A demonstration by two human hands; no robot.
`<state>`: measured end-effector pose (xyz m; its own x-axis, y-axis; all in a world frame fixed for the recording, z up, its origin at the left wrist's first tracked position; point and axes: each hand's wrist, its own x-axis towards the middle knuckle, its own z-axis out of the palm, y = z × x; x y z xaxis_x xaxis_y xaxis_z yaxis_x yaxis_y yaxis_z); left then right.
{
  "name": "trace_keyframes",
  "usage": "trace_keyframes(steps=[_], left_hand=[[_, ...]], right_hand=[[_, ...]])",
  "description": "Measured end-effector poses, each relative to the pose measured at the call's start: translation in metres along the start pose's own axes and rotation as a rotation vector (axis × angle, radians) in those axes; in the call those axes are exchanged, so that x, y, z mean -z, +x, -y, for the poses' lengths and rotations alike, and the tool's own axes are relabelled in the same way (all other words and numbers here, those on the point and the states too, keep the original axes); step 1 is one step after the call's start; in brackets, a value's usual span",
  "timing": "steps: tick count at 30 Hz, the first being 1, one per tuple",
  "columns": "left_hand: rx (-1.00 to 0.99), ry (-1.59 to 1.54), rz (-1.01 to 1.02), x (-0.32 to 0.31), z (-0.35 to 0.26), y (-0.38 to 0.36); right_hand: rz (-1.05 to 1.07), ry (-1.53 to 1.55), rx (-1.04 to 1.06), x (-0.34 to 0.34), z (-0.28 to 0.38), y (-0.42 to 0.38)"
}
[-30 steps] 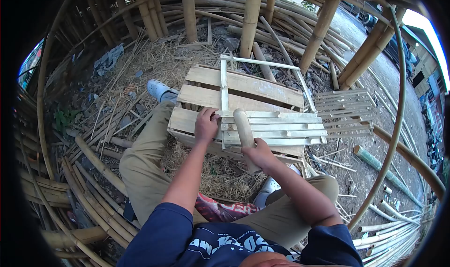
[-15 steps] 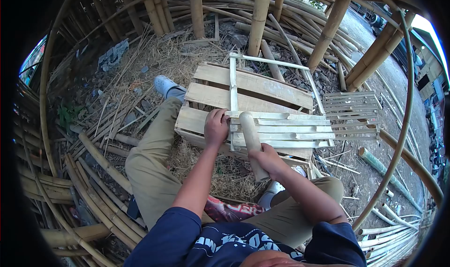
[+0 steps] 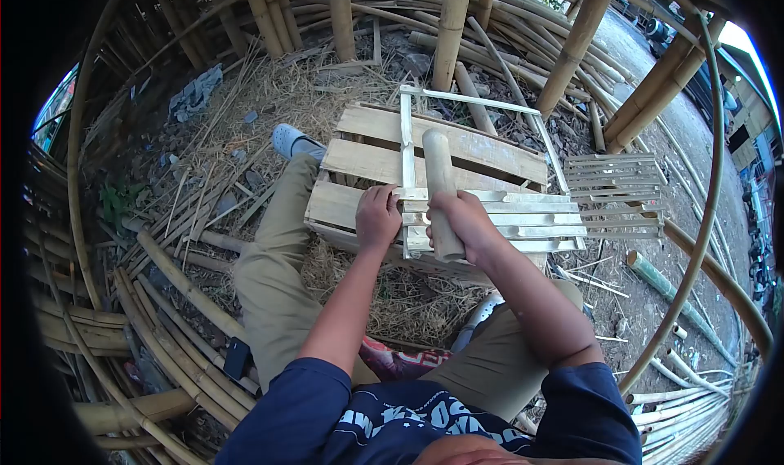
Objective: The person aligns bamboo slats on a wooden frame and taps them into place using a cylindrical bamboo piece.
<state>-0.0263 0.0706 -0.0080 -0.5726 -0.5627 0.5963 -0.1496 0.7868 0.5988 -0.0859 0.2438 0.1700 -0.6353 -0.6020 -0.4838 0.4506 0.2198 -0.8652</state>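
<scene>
A bamboo frame [image 3: 531, 221] with several pale split slats across its near half lies on a low wooden crate [image 3: 371, 161]. At the frame's left edge, my left hand [image 3: 378, 218] is closed, fingers curled over the end of a slat; anything small between the fingertips is hidden. My right hand [image 3: 464, 226] grips the lower part of a short, thick bamboo stick [image 3: 438, 159]. The stick is over the left part of the slats, its free end pointing away from me. The far half of the frame is bare of slats.
A second slatted bamboo piece [image 3: 614, 200] lies right of the crate. A green bamboo pole [image 3: 678, 306] rests on the ground beyond it. Upright bamboo posts [image 3: 451, 32] stand behind, with stacked poles among them. Bamboo lengths [image 3: 175, 351] lie at my left, near a dark phone-like object [image 3: 237, 359].
My right hand has moved up and away from my body, carrying the bamboo stick further over the frame. My left hand stays at the frame's left edge.
</scene>
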Motion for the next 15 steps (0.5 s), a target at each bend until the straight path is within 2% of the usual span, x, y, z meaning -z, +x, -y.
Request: trace_keyframes(steps=[3,9,12,15], left_hand=[[0.027,-0.013,0.039,0.001,0.0,-0.001],[0.153,-0.216,0.346,0.016,0.02,-0.005],[0.239,-0.236,0.666,0.05,0.006,-0.007],[0.324,-0.223,0.884,0.101,-0.045,-0.012]], right_hand=[[-0.065,0.064,0.059,-0.009,0.003,0.007],[-0.007,0.123,0.019,-0.006,-0.001,0.012],[0.005,0.128,-0.005,-0.001,-0.009,0.012],[-0.004,0.101,-0.02,0.003,-0.012,0.01]])
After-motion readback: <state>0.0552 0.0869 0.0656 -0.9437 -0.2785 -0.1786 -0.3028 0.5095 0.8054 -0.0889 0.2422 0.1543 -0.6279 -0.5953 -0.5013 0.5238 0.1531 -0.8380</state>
